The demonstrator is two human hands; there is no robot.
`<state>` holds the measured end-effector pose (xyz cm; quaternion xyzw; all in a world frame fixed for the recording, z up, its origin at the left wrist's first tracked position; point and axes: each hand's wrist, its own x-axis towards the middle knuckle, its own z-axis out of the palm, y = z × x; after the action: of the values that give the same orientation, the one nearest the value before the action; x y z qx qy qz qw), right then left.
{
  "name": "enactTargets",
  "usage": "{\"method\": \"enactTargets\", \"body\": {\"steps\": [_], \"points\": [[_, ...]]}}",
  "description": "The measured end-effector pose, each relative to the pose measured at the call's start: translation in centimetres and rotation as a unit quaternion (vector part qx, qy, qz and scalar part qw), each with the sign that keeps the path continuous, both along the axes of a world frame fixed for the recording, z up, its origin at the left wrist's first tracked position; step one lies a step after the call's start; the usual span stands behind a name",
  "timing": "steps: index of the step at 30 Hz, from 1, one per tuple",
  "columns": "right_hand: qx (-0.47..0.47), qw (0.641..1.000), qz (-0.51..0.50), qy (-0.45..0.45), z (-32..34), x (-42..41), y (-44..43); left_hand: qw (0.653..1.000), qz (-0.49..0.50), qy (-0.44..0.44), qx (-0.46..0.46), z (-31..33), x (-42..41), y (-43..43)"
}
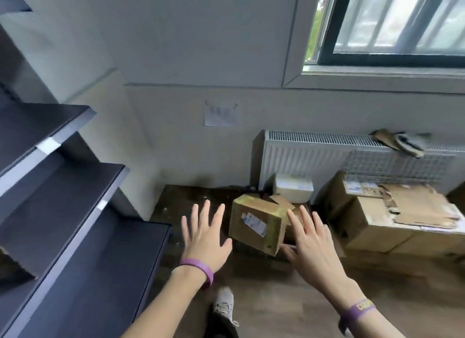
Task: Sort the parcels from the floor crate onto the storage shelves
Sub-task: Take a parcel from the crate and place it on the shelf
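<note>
Here, both your hands were spread open on either side of the brown parcel (256, 224), gripping nothing.

Your left hand (205, 234) hovered just beside the parcel's left face, fingers straight and apart, not touching it. Your right hand (309, 242) was equally flat at the parcel's right edge, thumb by its lower corner; whether it touched the cardboard could not be told. The parcel sat tilted at the near edge of the dark floor crate (247, 249), label facing you, with a white parcel (293, 188) at the crate's far edge, against the radiator (314, 156). The storage shelves (88, 237) stood to your left.
</note>
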<state>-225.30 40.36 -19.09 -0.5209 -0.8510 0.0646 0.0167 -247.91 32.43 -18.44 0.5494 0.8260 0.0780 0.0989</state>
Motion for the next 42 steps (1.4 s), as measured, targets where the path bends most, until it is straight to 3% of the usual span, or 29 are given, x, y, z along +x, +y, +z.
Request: {"method": "enactTargets", "body": {"steps": [17,27,33,37,42], "points": [[-0.164,0.974,-0.102,-0.116,-18.1,-10.4,24.4,0.974,-0.119,-0.034,-0.191,-20.7,-13.4,30.9],[-0.293,0.93,-0.169,-0.144,-34.0,-11.1,31.5,0.932,-0.139,-0.037,-0.333,-38.6,-13.8,38.6],[-0.374,0.888,-0.258,-0.071,-37.9,-10.4,31.2,0.912,-0.109,-0.118,-0.377,-43.6,-13.0,38.8],[-0.389,0.877,-0.282,0.025,-38.5,-10.1,31.3,0.922,-0.038,-0.214,-0.322,-43.9,-12.8,38.4],[-0.376,0.872,-0.299,0.092,-36.1,-9.8,31.5,0.931,0.032,-0.269,-0.244,-40.9,-11.9,37.5]]}}
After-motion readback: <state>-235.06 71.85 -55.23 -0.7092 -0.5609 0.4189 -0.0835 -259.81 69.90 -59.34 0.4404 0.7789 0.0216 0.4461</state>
